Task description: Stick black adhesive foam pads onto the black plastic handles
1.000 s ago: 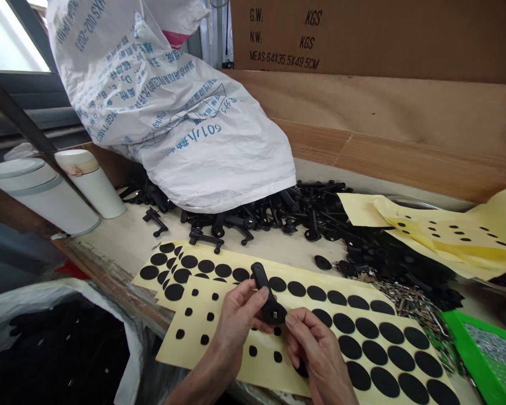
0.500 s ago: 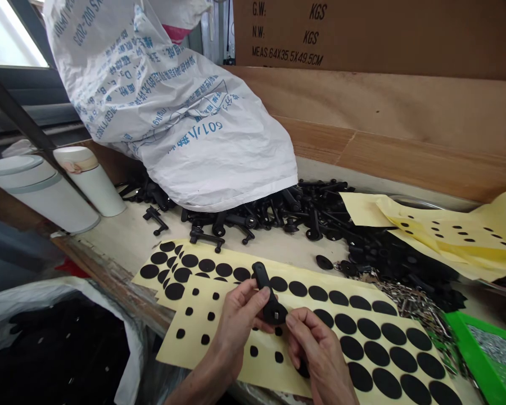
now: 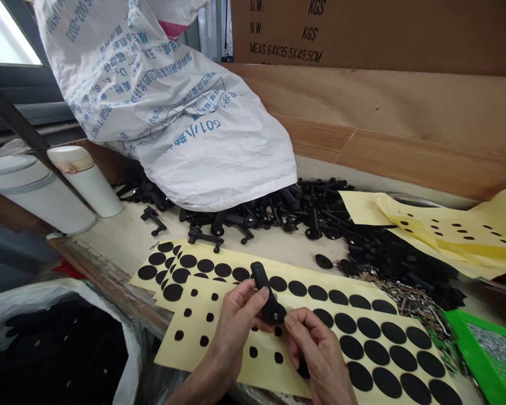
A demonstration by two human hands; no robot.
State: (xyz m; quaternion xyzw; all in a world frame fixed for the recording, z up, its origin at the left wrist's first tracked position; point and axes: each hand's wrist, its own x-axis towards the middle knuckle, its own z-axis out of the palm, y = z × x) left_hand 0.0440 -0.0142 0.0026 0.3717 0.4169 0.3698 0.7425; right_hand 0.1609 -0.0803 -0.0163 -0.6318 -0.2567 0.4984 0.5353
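A black plastic handle-like part [image 3: 261, 284] with a long narrow arm and a round end is held by my left hand [image 3: 236, 318], thumb on top and fingers underneath. A small shiny metal bit shows in its round end. My right hand [image 3: 316, 349] is closed, its thumb and index finger pinching at the rim of that end; whatever lies between the fingertips is hidden. Below both hands is a yellow backing sheet [image 3: 231, 351] with small black squarish pads. Another yellow sheet [image 3: 398, 312] with rows of large black round pads extends to the right.
Several similar black parts [image 3: 270, 214] are heaped under a white woven sack [image 3: 219, 163]. Two white bottles [image 3: 86, 183] stand at left above an open bag of black pieces [image 3: 135, 349]. At right are small metal pins [image 3: 417, 304], a green tray [image 3: 474, 343] and more yellow sheets [image 3: 438, 219].
The view has shifted very slightly. Both hands keep nearly the same pose around the black part, with no visible release or new grasp.
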